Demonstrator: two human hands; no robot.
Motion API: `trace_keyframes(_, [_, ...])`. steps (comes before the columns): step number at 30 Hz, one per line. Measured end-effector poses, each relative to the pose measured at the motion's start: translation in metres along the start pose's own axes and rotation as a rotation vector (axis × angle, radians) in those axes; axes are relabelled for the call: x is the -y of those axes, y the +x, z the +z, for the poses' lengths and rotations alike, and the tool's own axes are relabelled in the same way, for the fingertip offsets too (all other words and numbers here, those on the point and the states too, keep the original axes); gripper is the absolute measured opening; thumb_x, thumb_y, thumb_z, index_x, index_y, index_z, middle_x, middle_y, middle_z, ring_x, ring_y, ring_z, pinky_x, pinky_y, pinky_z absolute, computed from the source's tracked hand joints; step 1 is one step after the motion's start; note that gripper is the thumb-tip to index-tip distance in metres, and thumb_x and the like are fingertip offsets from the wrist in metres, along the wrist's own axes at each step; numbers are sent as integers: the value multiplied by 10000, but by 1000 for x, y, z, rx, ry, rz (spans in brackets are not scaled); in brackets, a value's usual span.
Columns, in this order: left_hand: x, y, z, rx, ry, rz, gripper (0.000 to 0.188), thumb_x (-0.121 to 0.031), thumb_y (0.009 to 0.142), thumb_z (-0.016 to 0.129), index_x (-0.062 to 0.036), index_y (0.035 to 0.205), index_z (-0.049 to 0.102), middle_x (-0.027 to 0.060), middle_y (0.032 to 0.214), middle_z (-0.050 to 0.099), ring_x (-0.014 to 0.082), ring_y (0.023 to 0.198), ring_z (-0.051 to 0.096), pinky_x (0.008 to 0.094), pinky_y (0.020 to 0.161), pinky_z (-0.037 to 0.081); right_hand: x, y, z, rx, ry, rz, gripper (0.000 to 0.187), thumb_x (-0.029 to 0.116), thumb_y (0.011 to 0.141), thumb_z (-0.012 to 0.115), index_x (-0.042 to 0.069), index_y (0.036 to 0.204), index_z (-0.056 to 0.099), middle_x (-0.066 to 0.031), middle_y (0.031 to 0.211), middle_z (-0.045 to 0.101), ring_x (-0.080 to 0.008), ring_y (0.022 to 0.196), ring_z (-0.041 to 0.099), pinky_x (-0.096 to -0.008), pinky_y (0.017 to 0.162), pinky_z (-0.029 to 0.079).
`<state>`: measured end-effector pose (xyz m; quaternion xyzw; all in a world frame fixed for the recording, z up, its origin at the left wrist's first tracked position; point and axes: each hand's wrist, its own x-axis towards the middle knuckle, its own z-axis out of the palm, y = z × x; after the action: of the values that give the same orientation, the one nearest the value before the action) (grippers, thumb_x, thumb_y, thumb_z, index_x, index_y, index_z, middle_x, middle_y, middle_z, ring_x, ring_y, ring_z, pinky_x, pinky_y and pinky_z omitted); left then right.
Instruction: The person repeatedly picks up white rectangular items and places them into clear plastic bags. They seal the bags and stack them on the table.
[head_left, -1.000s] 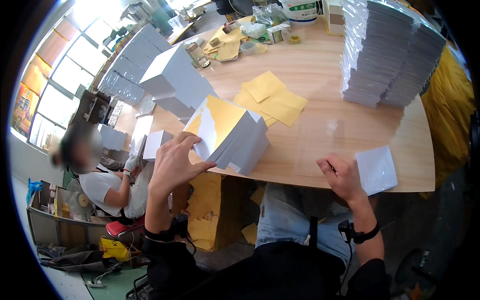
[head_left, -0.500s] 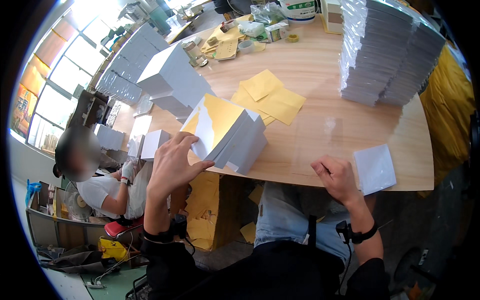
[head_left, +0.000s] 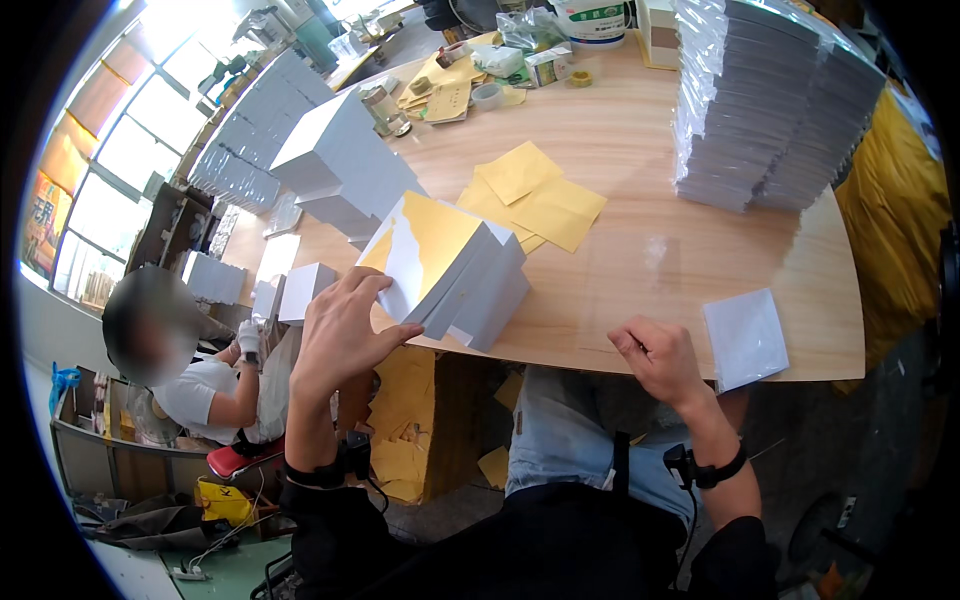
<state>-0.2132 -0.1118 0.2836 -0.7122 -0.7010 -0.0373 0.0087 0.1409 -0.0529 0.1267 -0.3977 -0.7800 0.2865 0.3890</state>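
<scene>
Left hand (head_left: 345,325): fingers half-spread on corner of yellow-topped paper block (head_left: 440,245) at table (head_left: 640,275) edge, apparently steadying it; grip unclear | Right hand (head_left: 657,358): fingers curled, nothing visibly held, near white square packet (head_left: 745,338)

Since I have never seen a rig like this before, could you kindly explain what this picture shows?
There is no robot here: these are a person's own two bare hands. The view comes from the left of two wide fisheye cameras worn on the head, looking down, so straight edges bend near the rim. The left hand touches the near corner of a paper stack with a yellow and white top. The right hand is curled near the front edge of the wooden table; I cannot see anything inside it. Also on the table are loose yellow sheets, a flat white packet and a tall, shiny-wrapped stack.
</scene>
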Motion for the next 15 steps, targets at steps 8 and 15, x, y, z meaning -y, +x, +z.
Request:
trace_keyframes(8, [2, 1, 1, -26, -36, 28, 554, -373, 743, 806, -2, 1129, 667, 136, 1139, 684, 306, 980, 689, 398, 877, 518, 1, -2, 6, 57, -7, 25, 207, 230, 930, 682, 49, 832, 697, -131, 721, 653, -324, 648, 644, -388, 576, 495])
trace_keyframes(15, [26, 6, 6, -141, -300, -11, 438, -247, 732, 768, -26, 1101, 685, 130, 965, 755, 252, 863, 742, 340, 741, 574, 72, 59, 41, 337, 869, 341, 423, 268, 964, 663, -80, 1189, 578, -141, 981, 707, -181, 863, 696, -307, 724, 564])
